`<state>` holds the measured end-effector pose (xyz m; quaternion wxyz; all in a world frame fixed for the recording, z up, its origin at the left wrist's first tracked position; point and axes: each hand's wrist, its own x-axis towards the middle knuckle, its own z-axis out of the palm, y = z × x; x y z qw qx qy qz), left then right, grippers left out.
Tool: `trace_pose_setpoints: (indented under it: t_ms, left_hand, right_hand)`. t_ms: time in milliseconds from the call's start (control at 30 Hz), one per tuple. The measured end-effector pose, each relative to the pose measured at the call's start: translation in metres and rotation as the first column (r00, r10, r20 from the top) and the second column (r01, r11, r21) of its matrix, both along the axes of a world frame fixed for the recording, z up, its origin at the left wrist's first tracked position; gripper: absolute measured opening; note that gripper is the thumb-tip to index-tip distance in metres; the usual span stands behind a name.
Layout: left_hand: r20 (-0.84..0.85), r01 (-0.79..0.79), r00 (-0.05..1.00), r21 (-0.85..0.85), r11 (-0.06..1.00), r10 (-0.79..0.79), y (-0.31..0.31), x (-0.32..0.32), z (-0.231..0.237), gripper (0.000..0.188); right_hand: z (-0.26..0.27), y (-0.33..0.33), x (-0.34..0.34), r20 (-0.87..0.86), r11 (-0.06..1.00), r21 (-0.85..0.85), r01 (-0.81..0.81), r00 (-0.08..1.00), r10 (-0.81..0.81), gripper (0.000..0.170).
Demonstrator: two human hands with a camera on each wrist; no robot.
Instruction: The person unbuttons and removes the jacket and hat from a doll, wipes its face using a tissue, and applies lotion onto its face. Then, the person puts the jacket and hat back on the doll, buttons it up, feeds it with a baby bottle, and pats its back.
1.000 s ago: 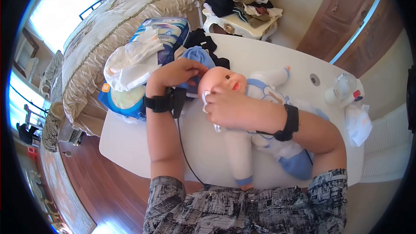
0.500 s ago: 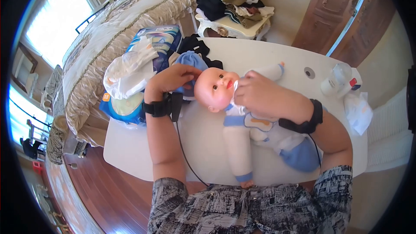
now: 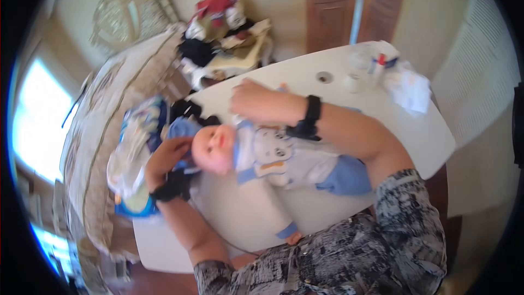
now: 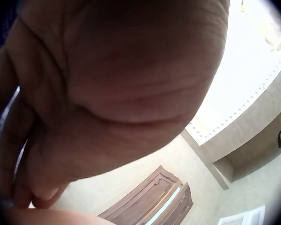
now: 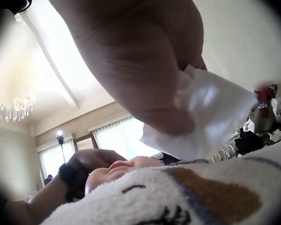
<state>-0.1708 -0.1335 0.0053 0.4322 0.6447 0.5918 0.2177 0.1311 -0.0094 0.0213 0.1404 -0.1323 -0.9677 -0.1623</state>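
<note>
A baby doll (image 3: pixel 214 148) lies on its back on the white table, dressed in a white and blue outfit (image 3: pixel 275 161). My left hand (image 3: pixel 168 158) touches the top of its head with loosely bent fingers; in the left wrist view the hand (image 4: pixel 112 84) fills much of the picture. Above the doll's far shoulder is my right hand (image 3: pixel 259 101). The right wrist view shows that hand (image 5: pixel 145 70) pinching a white wipe (image 5: pixel 210 110) over the doll's clothed chest, apart from the face (image 5: pixel 126 168).
Diaper packs (image 3: pixel 136 202) and dark and blue cloths (image 3: pixel 185 127) lie beyond the left hand. At the table's far right stand bottles (image 3: pixel 353 82) beside a white crumpled item (image 3: pixel 409 90). A clothes pile (image 3: pixel 218 27) sits on a side stand, near the bed.
My right hand has moved from the doll's cheek, past its chin, to above its far shoulder, with the wipe. The left hand stays by the head. The head view has turned.
</note>
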Motion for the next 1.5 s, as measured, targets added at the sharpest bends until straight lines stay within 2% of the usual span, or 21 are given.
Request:
trace_pose_setpoints:
  t_ms: [33,67,100,133,267,367,433,500,567,633,800,900,1000,1100,1200,1300,1400,1500]
  left_hand:
    - [0.094,-0.043,0.995,0.021,0.999,0.041,-0.004,0.007,0.002,0.029]
    - [0.080,-0.024,0.997,0.024,0.999,0.022,-0.003,0.006,0.004,0.029]
    - [0.101,-0.042,0.994,0.033,0.999,0.039,-0.005,0.011,0.006,0.030]
    - [0.048,-0.039,0.998,0.049,0.998,0.036,-0.006,0.014,0.010,0.030]
    - [0.018,-0.063,0.998,0.041,0.997,0.062,-0.005,0.013,0.007,0.032]
    - [0.034,-0.081,0.996,0.049,0.995,0.079,-0.006,0.018,0.010,0.032]
    - [0.037,-0.077,0.997,0.054,0.996,0.075,-0.007,0.022,0.011,0.032]
    - [0.013,-0.058,0.998,0.069,0.996,0.057,-0.005,0.018,0.011,0.032]
    - [-0.003,-0.077,0.997,0.092,0.993,0.078,-0.005,0.014,0.007,0.031]
    - [-0.009,-0.111,0.994,0.109,0.988,0.112,-0.006,0.015,0.005,0.030]
    - [-0.055,-0.194,0.978,0.111,0.975,0.201,-0.011,0.026,0.010,0.028]
    - [-0.077,-0.189,0.977,0.137,0.972,0.201,-0.007,0.021,0.003,0.028]
    - [-0.139,-0.187,0.968,0.156,0.970,0.209,-0.008,0.028,0.004,0.028]
    - [-0.133,-0.198,0.966,0.184,0.963,0.224,-0.010,0.038,0.008,0.030]
    - [-0.259,-0.136,0.945,0.245,0.960,0.200,-0.010,0.037,0.007,0.026]
    - [-0.345,-0.116,0.914,0.284,0.952,0.214,-0.011,0.044,0.013,0.026]
    - [-0.310,-0.127,0.925,0.290,0.949,0.219,-0.008,0.037,0.005,0.027]
    - [-0.338,-0.106,0.917,0.312,0.944,0.214,-0.010,0.045,0.012,0.030]
  right_hand:
    - [-0.001,0.003,-0.004,-0.062,0.993,-0.104,-0.061,0.997,0.055,0.005]
    - [-0.002,0.006,-0.005,-0.132,0.970,-0.199,-0.138,0.985,0.113,0.005]
    - [0.002,0.002,0.000,-0.057,0.979,-0.195,-0.066,0.997,0.056,0.005]
    - [0.006,-0.001,0.007,0.016,0.981,-0.194,-0.001,1.000,0.004,0.005]
    - [0.025,0.004,0.059,-0.253,0.931,-0.357,-0.068,0.967,-0.027,0.013]
    - [0.043,0.002,0.130,-0.303,0.800,-0.584,-0.138,0.951,-0.057,0.022]
    - [0.051,0.000,0.182,-0.195,0.754,-0.657,0.003,0.965,-0.174,0.029]
    - [0.037,0.007,0.237,-0.144,0.715,-0.690,0.112,0.947,-0.287,0.042]
    - [0.032,0.000,0.283,-0.031,0.569,-0.763,0.307,0.862,-0.506,0.049]
    - [0.013,0.003,0.327,-0.002,0.402,-0.860,0.313,0.787,-0.617,0.056]
    - [-0.036,0.007,0.396,0.105,0.269,-0.819,0.506,0.593,-0.798,0.056]
    - [-0.067,0.018,0.414,0.217,0.277,-0.680,0.679,0.547,-0.808,0.055]
    - [-0.068,0.013,0.405,0.249,0.212,-0.577,0.789,0.417,-0.874,0.055]
    - [-0.042,0.000,0.375,0.012,0.305,-0.562,0.769,0.377,-0.926,0.051]
    - [-0.025,0.011,0.356,-0.233,0.416,-0.768,0.487,0.392,-0.890,0.068]
    - [-0.072,0.057,0.350,-0.399,0.426,-0.847,0.317,0.148,-0.905,0.084]
    - [-0.096,0.084,0.348,-0.380,0.372,-0.905,0.209,-0.002,-0.925,0.095]
    - [-0.098,0.096,0.334,-0.372,0.363,-0.928,0.088,-0.143,-0.917,0.086]
